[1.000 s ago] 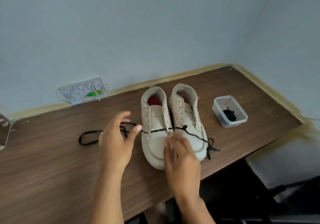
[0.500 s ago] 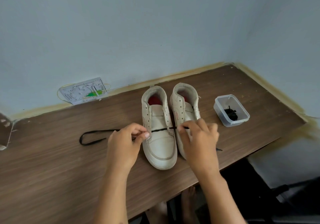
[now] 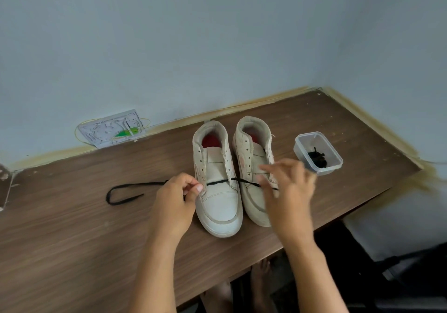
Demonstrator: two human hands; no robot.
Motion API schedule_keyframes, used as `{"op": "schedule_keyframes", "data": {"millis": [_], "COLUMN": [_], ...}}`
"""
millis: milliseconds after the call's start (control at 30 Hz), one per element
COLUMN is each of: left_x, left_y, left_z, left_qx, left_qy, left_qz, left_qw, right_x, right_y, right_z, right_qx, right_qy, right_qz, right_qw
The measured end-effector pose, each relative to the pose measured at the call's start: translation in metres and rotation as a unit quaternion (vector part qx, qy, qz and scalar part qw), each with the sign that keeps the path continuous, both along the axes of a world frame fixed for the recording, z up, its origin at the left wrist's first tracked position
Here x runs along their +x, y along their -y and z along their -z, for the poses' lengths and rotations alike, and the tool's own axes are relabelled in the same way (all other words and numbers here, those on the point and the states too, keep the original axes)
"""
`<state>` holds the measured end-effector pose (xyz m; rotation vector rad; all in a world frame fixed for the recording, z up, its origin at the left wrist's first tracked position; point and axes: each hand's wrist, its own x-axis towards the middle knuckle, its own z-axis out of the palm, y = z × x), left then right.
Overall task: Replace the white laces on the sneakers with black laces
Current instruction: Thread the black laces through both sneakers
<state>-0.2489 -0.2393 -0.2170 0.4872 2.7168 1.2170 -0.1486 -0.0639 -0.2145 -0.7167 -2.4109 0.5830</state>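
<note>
Left hand [image 3: 177, 198] pinches black lace [image 3: 125, 193] (taut).

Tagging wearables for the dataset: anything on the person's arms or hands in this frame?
Nothing worn that shows. The left hand and right hand are bare: no gloves, rings, watch or bands visible. Both forearms are bare to the frame's bottom edge, no sleeves in view. The right hand is motion-blurred, so small items there can't be ruled out.

Lighting is soft, even and moderately dim, with a cool cast on the wall [image 3: 169, 46]. Shadows on the table [image 3: 72, 240] are faint. The right hand [image 3: 287, 189] shows motion blur. Wide-angle distortion bends the table edges.
</note>
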Motion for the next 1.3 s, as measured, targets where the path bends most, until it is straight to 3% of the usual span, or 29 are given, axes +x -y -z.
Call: {"op": "schedule_keyframes", "data": {"millis": [100, 233, 600, 700, 867, 1000, 1133, 1300], "left_x": [0.001, 0.000, 0.002, 0.004, 0.011, 0.017, 0.018, 0.021], "left_y": [0.000, 0.002, 0.007, 0.006, 0.019, 0.041, 0.048, 0.054], "left_z": [-0.001, 0.000, -0.003, -0.008, -0.040, -0.086, -0.152, -0.229], "left_qx": [-0.010, -0.010, 0.025, 0.020, -0.031, 0.082, 0.202, 0.246], "left_qy": [-0.006, -0.014, -0.003, 0.018, 0.059, 0.111, 0.106, 0.055], "left_qz": [0.003, 0.003, 0.013, -0.002, -0.008, -0.007, -0.004, 0.020], "left_qw": [1.000, 1.000, 1.000, 1.000, 0.998, 0.990, 0.974, 0.968], "right_x": [-0.009, -0.013, -0.013, -0.010, 0.005, 0.017, 0.014, 0.010], "right_y": [0.021, 0.021, 0.025, 0.026, 0.017, 0.011, 0.019, 0.039], "right_z": [0.009, 0.016, 0.013, -0.003, -0.042, -0.090, -0.154, -0.239], "right_qx": [-0.020, 0.012, -0.017, -0.119, -0.327, -0.436, -0.431, -0.477], "right_qy": [0.035, 0.023, -0.019, -0.023, 0.028, -0.011, -0.068, -0.141], "right_qz": [-0.038, -0.033, -0.062, -0.093, -0.077, -0.129, -0.176, -0.203], "right_qw": [0.998, 0.999, 0.998, 0.988, 0.941, 0.891, 0.882, 0.844]}}
